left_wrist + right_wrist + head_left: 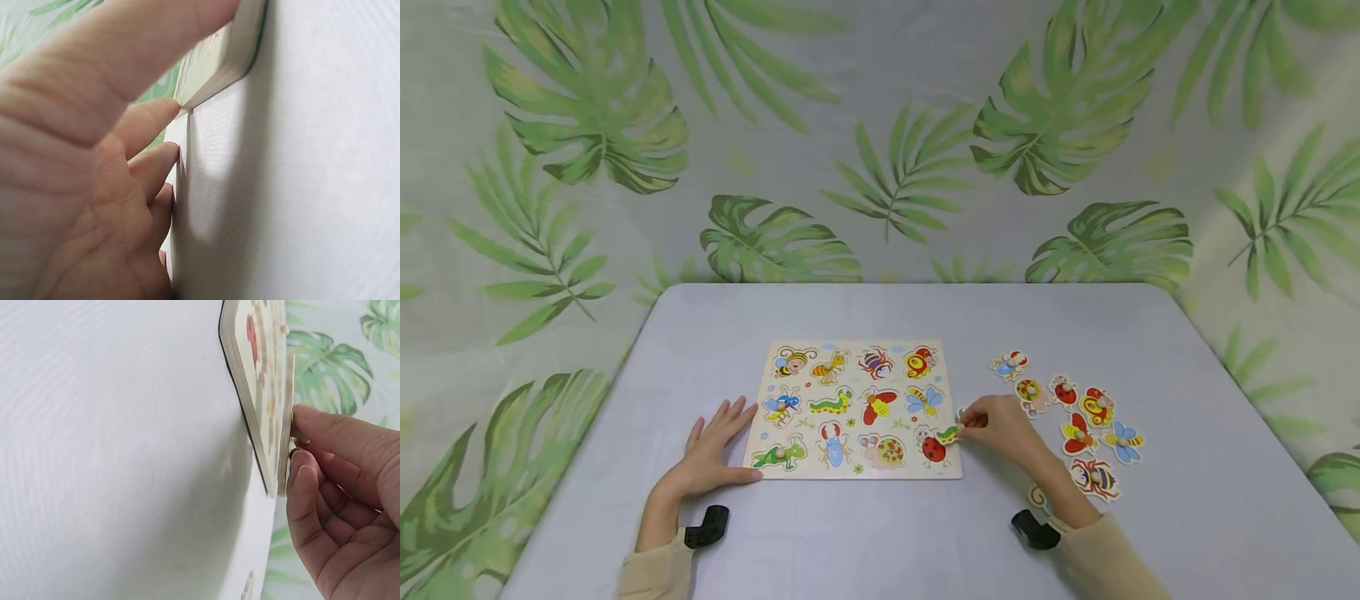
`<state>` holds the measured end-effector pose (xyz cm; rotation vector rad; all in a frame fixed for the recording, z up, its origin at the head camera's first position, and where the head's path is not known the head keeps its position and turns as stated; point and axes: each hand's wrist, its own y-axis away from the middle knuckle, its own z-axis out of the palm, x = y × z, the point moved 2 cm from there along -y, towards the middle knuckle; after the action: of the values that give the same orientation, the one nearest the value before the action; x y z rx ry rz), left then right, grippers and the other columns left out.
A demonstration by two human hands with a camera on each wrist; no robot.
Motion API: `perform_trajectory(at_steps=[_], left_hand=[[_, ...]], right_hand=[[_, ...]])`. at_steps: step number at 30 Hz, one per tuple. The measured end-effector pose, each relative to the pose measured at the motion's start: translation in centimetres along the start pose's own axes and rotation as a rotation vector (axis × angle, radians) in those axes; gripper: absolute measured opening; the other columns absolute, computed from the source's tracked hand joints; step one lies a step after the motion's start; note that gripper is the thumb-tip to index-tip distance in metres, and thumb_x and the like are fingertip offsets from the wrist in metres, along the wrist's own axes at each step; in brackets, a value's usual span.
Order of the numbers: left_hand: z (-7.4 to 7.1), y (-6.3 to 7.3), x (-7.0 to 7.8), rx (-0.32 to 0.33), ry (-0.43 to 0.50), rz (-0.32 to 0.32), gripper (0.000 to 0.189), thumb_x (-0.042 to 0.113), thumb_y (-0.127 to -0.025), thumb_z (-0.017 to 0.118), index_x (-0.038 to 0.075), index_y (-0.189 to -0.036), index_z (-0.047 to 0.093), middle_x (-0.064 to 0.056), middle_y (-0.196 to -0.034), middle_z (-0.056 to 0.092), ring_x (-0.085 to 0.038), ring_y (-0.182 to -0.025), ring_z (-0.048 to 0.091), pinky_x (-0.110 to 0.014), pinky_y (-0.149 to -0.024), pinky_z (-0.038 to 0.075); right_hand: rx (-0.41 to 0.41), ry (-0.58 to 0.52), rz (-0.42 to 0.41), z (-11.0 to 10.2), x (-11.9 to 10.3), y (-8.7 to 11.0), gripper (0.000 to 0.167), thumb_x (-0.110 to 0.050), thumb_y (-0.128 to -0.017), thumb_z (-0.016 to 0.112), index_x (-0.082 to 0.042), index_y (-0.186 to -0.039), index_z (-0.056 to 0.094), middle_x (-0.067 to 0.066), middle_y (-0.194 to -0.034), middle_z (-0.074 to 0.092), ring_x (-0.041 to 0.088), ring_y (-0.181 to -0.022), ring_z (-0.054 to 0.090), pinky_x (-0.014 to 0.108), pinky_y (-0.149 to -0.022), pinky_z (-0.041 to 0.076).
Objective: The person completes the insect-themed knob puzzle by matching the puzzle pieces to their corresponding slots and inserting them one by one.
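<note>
A wooden insect puzzle board (820, 473) lies flat on the table. My left hand (711, 454) rests at its left side, fingers spread and extended, with the thumb at the near-left corner. In the left wrist view the fingertips (172, 150) meet the board's edge. My right hand (1003, 429) pinches a green caterpillar puzzle piece (949, 434) above the board's right edge, overlapping the printed ladybug (933, 450). In the right wrist view the thumb and fingers grip the piece (287, 425) from its knob side. A knobbed grasshopper piece (777, 455) sits in the board.
Several loose knobbed pieces lie right of the board, among them a beetle (1010, 364), a spider (1096, 479) and a dragonfly-like insect (1124, 442). A snail-like piece (1038, 498) is partly hidden under my right forearm. A leaf-print cloth (895, 187) hangs behind the table.
</note>
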<state>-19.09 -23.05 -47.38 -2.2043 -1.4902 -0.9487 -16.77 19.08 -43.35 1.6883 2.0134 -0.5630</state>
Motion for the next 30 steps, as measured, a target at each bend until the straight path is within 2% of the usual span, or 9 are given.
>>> perform_trajectory(at_steps=[7,11,18,21,30], left_hand=[[0.1,-0.7,0.2,0.027,-0.003,0.014,0.099,0.039,-0.065,0.081,0.009,-0.146,0.032,-0.022,-0.156,0.016,-0.046,-0.144,0.004,-0.065,-0.111,-0.008],[0.3,-0.6,0.0,0.044,-0.007,0.020,0.099,0.039,-0.064,0.081,0.008,-0.145,0.034,-0.023,-0.155,0.018,-0.048,-0.143,0.005,-0.066,-0.110,-0.007],[0.9,0.4,-0.3,0.054,-0.002,0.009,0.098,0.040,-0.062,0.081,0.008,-0.143,0.037,-0.024,-0.154,0.022,-0.050,-0.142,0.008,-0.067,-0.110,-0.005],[0.6,0.2,-0.2,0.077,-0.007,0.026,0.096,0.039,-0.063,0.081,0.008,-0.143,0.038,-0.024,-0.154,0.023,-0.050,-0.142,0.010,-0.067,-0.109,-0.004],[0.7,0.1,-0.2,0.074,-0.008,0.021,0.096,0.040,-0.063,0.080,0.008,-0.143,0.038,-0.023,-0.154,0.023,-0.049,-0.142,0.010,-0.067,-0.110,-0.004]], right_hand=[[0.029,-0.033,0.001,0.1,-0.6,-0.9,0.007,-0.008,-0.071,0.076,-0.004,-0.072,0.071,0.001,-0.064,0.064,0.003,-0.059,0.049,0.014,-0.053,0.042],[0.018,-0.055,0.002,0.8,-1.1,-1.3,0.007,-0.009,-0.072,0.076,-0.004,-0.072,0.070,0.000,-0.063,0.063,0.004,-0.058,0.048,0.014,-0.052,0.042],[0.018,-0.060,-0.008,2.2,-1.8,-1.1,0.008,-0.008,-0.072,0.076,-0.005,-0.071,0.069,-0.002,-0.062,0.061,0.003,-0.057,0.047,0.013,-0.051,0.041],[0.034,-0.072,-0.007,2.5,-2.1,-1.5,0.008,-0.008,-0.071,0.076,-0.006,-0.070,0.069,-0.002,-0.062,0.060,0.003,-0.057,0.047,0.014,-0.050,0.041],[0.030,-0.074,-0.011,3.0,-3.1,-2.3,0.007,-0.008,-0.072,0.075,-0.008,-0.069,0.069,-0.004,-0.061,0.059,0.003,-0.056,0.047,0.014,-0.050,0.041]])
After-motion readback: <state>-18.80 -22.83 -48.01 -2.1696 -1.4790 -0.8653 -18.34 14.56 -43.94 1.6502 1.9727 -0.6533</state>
